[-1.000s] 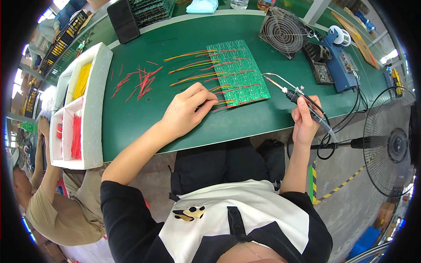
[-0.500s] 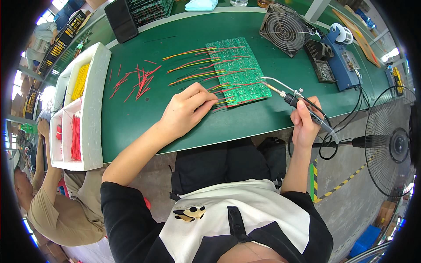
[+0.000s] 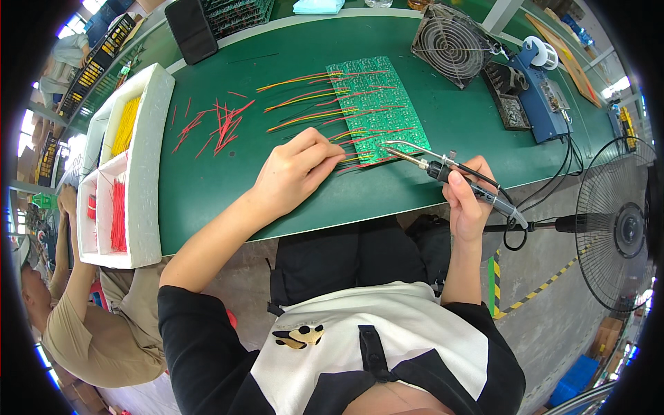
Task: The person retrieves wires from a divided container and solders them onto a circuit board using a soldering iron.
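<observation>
A green circuit board panel (image 3: 380,104) lies on the green bench. Red, yellow and black wires (image 3: 304,105) run out from its left side in bunches. My left hand (image 3: 294,169) rests at the panel's near left corner, thumb and forefinger pinched on a wire whose colour the fingertips hide. In my right hand (image 3: 468,207) is a soldering iron (image 3: 443,173), gripped like a pen. A thin curved metal tube runs alongside its barrel. Its tip points left, over the near part of the panel close to the wire ends; whether it touches cannot be made out.
Loose red wires (image 3: 225,128) lie left of the panel. A white foam box (image 3: 149,207) holds yellow and red wires. Behind are a phone (image 3: 191,33) and a small square fan (image 3: 449,45); a blue solder feeder (image 3: 543,97) stands right. Another person (image 3: 104,332) sits at left.
My right hand has brought the soldering iron left and slightly down, from the panel's right edge to over its near part. My left hand has barely moved.
</observation>
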Demonstrator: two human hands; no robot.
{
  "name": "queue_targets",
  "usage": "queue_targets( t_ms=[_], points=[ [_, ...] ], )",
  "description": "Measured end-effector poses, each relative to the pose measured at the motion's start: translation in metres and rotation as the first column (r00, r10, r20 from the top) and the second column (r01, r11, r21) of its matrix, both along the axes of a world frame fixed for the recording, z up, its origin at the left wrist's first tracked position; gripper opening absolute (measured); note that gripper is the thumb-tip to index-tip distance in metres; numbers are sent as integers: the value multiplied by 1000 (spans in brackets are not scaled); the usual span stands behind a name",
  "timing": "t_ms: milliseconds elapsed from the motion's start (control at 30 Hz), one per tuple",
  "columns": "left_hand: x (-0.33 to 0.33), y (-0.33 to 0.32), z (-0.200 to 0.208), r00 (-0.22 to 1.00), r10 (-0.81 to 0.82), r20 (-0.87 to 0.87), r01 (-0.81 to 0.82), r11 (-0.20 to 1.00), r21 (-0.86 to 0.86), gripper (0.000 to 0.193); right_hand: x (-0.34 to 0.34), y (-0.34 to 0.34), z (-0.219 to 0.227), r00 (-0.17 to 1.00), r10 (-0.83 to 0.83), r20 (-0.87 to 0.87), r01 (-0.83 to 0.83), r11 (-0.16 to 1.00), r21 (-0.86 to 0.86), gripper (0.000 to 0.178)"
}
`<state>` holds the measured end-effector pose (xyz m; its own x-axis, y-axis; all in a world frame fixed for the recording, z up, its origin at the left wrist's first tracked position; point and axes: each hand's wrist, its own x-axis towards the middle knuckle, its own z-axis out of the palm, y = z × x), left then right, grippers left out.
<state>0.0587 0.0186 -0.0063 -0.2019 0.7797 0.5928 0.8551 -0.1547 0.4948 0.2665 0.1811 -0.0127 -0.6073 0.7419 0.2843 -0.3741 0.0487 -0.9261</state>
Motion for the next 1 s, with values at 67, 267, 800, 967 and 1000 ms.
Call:
queue_targets(
  t_ms=[67,267,800,967,1000],
  points=[
    [0,0,0,1000,-1,1,1,1000,-4,7,-1,-2,2,999,-17,29,17,1000,19,18],
    [1,0,1,998,5,-66,-4,1000,7,8,0,1,0,999,5,41,-5,1000,17,18],
    [-1,0,-1,982,-17,-187,23,999,33,14,0,1,-3,997,-10,71,5,998,63,18],
    [-1,0,-1,982,-17,-189,23,999,27,14,1,1,-4,996,-12,93,4,996,84,18],
    [-1,0,-1,982,-16,-189,22,999,27,14,1,2,-5,995,-10,97,2,997,83,18]
  ],
)
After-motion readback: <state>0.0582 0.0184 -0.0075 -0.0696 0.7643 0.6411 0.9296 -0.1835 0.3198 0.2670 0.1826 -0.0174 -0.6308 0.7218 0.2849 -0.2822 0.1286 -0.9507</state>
